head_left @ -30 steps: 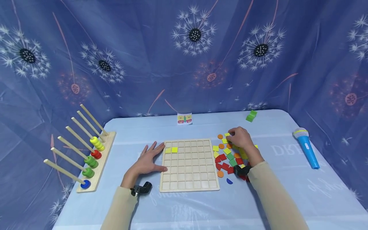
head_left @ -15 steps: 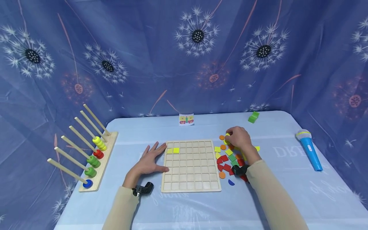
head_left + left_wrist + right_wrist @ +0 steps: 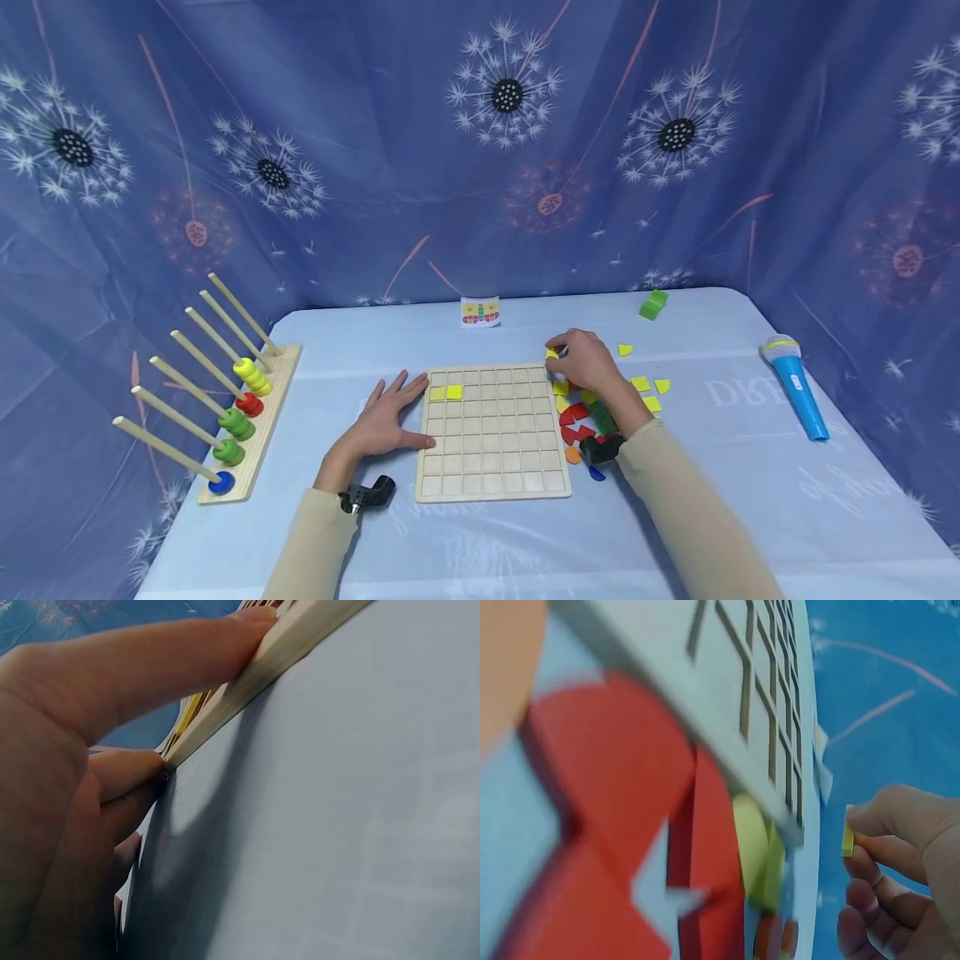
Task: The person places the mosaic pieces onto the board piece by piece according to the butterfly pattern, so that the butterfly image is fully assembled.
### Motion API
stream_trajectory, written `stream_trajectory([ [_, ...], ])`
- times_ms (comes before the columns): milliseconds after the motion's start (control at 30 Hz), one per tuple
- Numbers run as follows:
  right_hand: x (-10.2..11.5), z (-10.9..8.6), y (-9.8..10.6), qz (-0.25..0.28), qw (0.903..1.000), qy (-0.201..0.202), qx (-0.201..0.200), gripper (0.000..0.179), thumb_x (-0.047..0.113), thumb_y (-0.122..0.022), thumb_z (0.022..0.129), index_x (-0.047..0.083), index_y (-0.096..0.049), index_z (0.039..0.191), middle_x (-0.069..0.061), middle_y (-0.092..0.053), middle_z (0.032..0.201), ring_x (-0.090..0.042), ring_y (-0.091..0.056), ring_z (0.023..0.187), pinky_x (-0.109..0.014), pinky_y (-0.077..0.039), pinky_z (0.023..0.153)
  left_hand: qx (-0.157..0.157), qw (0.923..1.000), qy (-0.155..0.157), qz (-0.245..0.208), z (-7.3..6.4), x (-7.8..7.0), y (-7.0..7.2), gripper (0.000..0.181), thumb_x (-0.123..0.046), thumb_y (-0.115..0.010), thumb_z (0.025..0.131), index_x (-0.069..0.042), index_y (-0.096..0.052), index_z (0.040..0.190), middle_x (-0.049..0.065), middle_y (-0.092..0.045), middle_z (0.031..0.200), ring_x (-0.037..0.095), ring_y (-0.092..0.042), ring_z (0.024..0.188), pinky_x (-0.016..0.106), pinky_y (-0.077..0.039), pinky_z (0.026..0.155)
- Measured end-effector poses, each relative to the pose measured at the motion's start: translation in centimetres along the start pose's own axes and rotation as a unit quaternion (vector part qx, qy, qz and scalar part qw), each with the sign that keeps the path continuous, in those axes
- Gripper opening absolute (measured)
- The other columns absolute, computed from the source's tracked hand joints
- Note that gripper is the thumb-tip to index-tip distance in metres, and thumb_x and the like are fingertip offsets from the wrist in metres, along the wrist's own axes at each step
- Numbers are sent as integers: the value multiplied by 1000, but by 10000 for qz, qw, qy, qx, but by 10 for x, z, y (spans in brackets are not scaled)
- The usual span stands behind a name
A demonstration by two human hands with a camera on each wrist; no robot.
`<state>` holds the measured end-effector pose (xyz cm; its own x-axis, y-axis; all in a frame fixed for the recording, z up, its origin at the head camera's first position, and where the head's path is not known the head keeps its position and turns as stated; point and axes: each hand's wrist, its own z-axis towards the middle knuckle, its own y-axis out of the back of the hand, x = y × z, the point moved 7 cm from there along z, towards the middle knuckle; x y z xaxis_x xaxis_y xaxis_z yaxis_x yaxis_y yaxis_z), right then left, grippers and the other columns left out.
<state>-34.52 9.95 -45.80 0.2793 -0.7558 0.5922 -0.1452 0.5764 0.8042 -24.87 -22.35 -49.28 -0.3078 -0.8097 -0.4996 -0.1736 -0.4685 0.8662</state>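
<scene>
My right hand pinches a yellow tile between thumb and fingers, just off the far right corner of a wooden grid board. My left hand lies with fingers spread at the board's left side; in the left wrist view its thumb touches the wooden edge. Two yellow squares sit side by side in cells near the board's far left corner. Right of the board lie loose pieces, among them red ones, a green one and yellow ones, partly covered by my right arm.
At the left stands a wooden peg rack with coloured beads. A small butterfly picture card is at the table's far edge. A green block lies far right, and a blue toy microphone at the right edge.
My right hand has moved left from the loose pieces toward the board, carrying a yellow tile. More yellow pieces show where it was. The left hand stays at the board's edge.
</scene>
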Motion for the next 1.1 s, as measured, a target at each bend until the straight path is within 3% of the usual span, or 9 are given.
stream_trajectory([
  [333,42,4,-32,-21,9972,629,392,30,19,-68,85,10,-72,114,-1,-63,103,-14,-59,85,-33,-51,72,-8,10000,-29,14,0,3,0,113,-66,-77,63,-16,-30,152,-4,-26,156,26,-6,145,49,4,115],
  [600,74,5,-56,-393,9902,1115,747,27,19,-69,86,14,-73,112,4,-59,89,-12,-51,76,-30,-46,69,-4,10000,2,51,4,3,-2,111,-64,-77,63,-19,-29,153,-5,-25,156,22,-6,146,45,6,115],
  [900,101,5,-80,-373,9821,1352,1260,28,19,-70,86,13,-72,114,2,-61,96,-11,-53,82,-28,-47,74,81,9998,175,37,3,5,-4,111,-65,-77,63,-21,-28,153,-7,-25,156,21,-5,146,44,6,115],
  [1100,109,8,-95,-463,9766,1603,1358,3,16,-68,87,17,-69,89,5,-50,70,-13,-46,72,-29,-40,67,101,9997,196,49,3,5,-3,111,-65,-77,63,-21,-28,153,-6,-25,156,21,-5,146,45,5,115],
])
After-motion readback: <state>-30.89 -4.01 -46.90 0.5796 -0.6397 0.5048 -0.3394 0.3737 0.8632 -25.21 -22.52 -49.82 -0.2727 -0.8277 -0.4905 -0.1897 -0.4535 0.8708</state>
